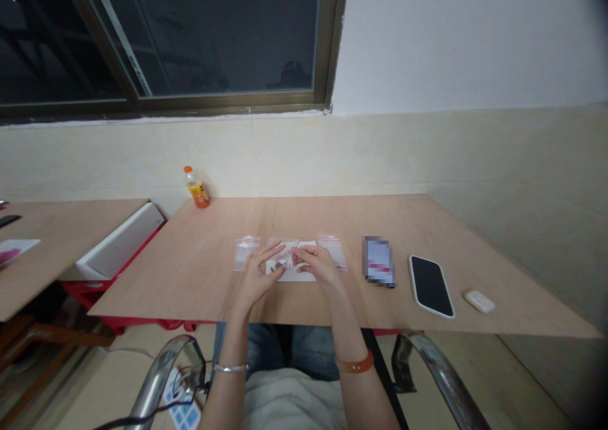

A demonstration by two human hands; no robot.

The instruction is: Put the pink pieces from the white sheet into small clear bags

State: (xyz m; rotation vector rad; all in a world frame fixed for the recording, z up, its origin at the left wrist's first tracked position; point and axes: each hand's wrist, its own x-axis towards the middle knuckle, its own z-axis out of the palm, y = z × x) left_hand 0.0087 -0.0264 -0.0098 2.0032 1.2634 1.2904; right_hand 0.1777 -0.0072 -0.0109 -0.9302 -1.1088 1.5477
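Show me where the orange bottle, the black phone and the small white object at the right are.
orange bottle (197, 189): head view, on its label.
black phone (431, 285): head view, middle of its dark screen.
small white object (479, 301): head view, on its top surface.

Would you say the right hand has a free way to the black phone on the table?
Probably yes. The right hand rests on a small bag at the table's middle, and only the other phone lies flat between it and the black phone; nothing tall blocks it.
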